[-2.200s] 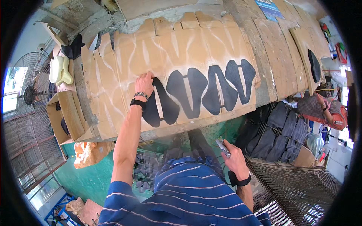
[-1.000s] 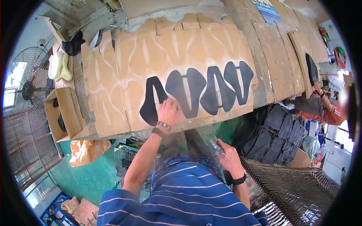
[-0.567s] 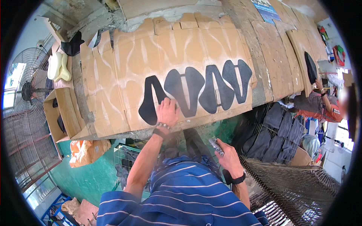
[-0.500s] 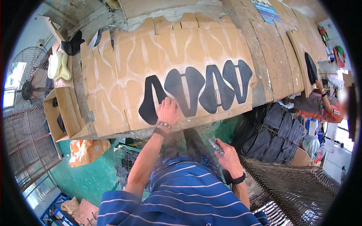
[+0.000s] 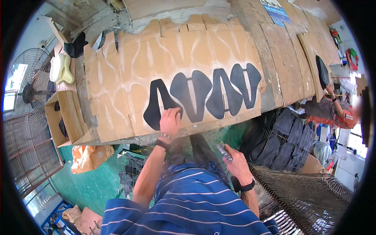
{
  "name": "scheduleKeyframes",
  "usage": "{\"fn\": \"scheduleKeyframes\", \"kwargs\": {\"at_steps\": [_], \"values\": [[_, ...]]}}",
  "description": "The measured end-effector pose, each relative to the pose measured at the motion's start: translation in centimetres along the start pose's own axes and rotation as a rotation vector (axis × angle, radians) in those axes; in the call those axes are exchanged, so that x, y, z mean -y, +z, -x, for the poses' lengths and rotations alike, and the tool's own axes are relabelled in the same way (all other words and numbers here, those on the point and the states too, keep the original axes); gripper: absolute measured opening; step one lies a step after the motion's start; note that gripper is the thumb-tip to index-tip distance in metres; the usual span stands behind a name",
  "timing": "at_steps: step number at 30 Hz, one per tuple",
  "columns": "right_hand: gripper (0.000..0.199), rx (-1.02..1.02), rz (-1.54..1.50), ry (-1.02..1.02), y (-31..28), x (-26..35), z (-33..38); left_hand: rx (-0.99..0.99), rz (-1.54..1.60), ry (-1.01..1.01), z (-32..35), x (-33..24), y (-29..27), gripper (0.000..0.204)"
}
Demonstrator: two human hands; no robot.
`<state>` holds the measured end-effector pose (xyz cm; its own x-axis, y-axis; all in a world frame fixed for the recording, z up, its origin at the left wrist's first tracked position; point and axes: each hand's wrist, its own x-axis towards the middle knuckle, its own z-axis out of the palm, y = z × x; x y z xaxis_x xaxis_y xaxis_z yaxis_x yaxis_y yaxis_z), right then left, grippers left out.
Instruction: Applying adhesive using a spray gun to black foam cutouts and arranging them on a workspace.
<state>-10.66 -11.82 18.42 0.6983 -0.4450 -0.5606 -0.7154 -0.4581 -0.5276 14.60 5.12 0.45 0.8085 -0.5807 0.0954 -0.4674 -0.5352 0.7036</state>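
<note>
Several black shoe-upper pieces (image 5: 196, 96) lie in a row on a cardboard sheet (image 5: 117, 94) marked with pale sprayed outlines. My left hand (image 5: 170, 121) rests flat on the leftmost black piece (image 5: 154, 107), pressing its near leg against the cardboard. My right hand (image 5: 233, 160) hangs below the bench edge, closed around a slim metal spray tool (image 5: 224, 152) that points up and left. My striped blue shirt fills the lower middle of the view.
A standing fan (image 5: 27, 90) and an open cardboard box (image 5: 64, 115) sit at the left. Wire racks of dark pieces (image 5: 282, 137) stand at the right, where another person (image 5: 333, 113) works at a further board. A wire basket (image 5: 129, 172) sits under the bench.
My left hand slid from the top of the leftmost black piece down to its near leg. The right hand with the spray tool stayed low by my side.
</note>
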Motion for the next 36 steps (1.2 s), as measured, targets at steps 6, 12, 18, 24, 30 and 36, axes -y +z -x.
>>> {"fn": "scheduleKeyframes", "kwargs": {"at_steps": [6, 12, 18, 24, 30, 36], "values": [[0.056, 0.007, 0.008, -0.022, -0.8, 1.4, 0.4, 0.07, -0.163, 0.075, 2.6, -1.1, -2.4, 0.033], [0.055, -0.048, -0.104, -0.146, -3.3, 6.2, 3.1, 0.175, -0.42, -0.249, 6.3, -1.3, -3.6, 0.073], [0.058, 0.001, -0.077, -0.219, -6.3, 12.5, 7.1, 0.199, -0.439, -0.25, 8.8, -0.6, -2.5, 0.081], [0.062, 0.047, -0.003, -0.358, -7.4, 16.2, 10.0, 0.238, -0.489, -0.225, 9.2, 0.2, -2.2, 0.085], [0.067, 0.124, 0.05, -0.479, -7.2, 18.0, 10.8, 0.289, -0.476, -0.267, 9.2, 0.0, -2.2, 0.087], [0.069, 0.131, 0.081, -0.543, -7.0, 19.1, 10.2, 0.335, -0.511, -0.274, 9.1, -0.1, -2.3, 0.088]]}}
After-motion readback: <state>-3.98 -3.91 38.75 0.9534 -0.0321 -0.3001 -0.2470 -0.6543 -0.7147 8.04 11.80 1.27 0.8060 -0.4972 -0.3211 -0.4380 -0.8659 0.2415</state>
